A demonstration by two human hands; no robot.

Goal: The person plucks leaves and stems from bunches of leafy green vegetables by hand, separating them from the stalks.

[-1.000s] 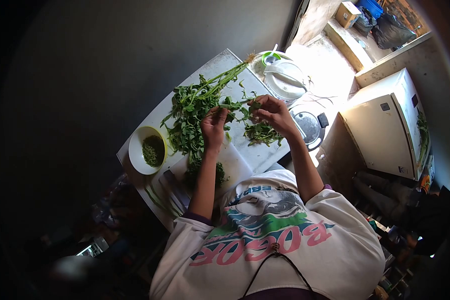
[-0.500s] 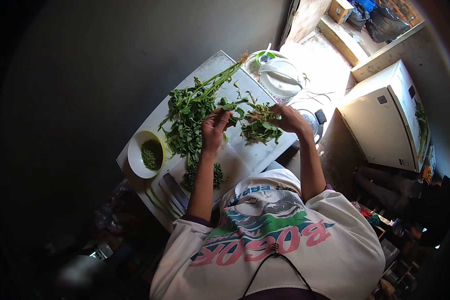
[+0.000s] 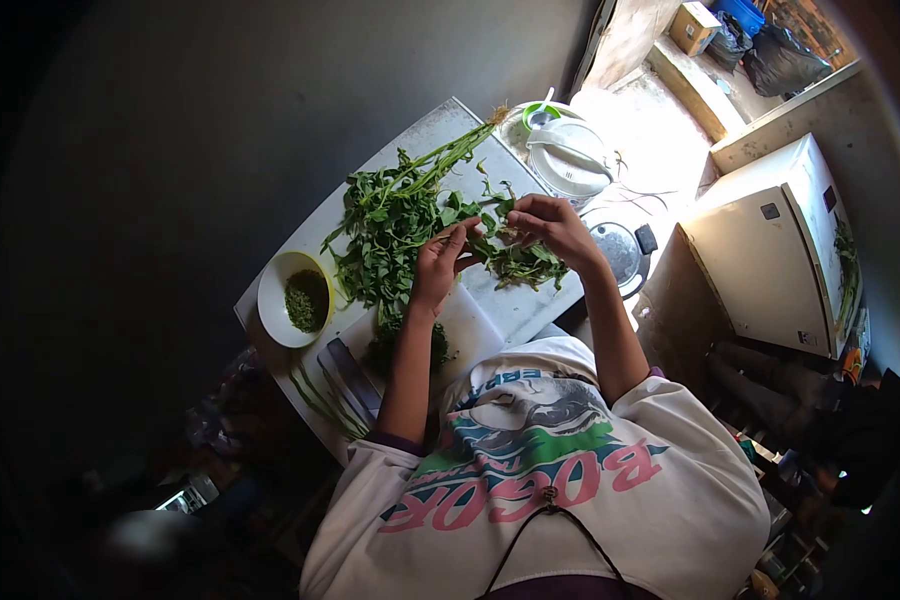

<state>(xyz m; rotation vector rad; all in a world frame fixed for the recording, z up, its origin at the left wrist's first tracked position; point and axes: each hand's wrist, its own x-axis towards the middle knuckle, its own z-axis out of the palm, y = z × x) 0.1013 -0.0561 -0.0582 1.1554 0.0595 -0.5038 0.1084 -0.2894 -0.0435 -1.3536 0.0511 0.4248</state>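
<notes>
Over the white table [image 3: 526,298], both of my hands are at a leafy green sprig [image 3: 490,226]. My left hand [image 3: 444,264] is closed, its thumb and fingers pinching the leaves. My right hand [image 3: 556,230] pinches the sprig from the other side, fingertips drawn together. Beneath the right hand lies a loose heap of stems and leaves [image 3: 535,268]. A large bunch of leafy greens [image 3: 378,225] spreads to the left, its roots pointing to the far corner. Chopped greens [image 3: 428,345], partly hidden by my left forearm, lie on a white cutting board [image 3: 475,325].
A bowl [image 3: 273,298] holding finely chopped greens stands at the table's left edge. Near it lie a wide-bladed knife [image 3: 350,372] and long green stalks [image 3: 320,405]. Beyond the table are a white rice cooker [image 3: 568,158], a lidded pot [image 3: 618,248] and a refrigerator [image 3: 760,235].
My right hand has moved left and up from the loose heap to the sprig beside my left hand. My left hand has shifted slightly right and down, and the view has turned a little.
</notes>
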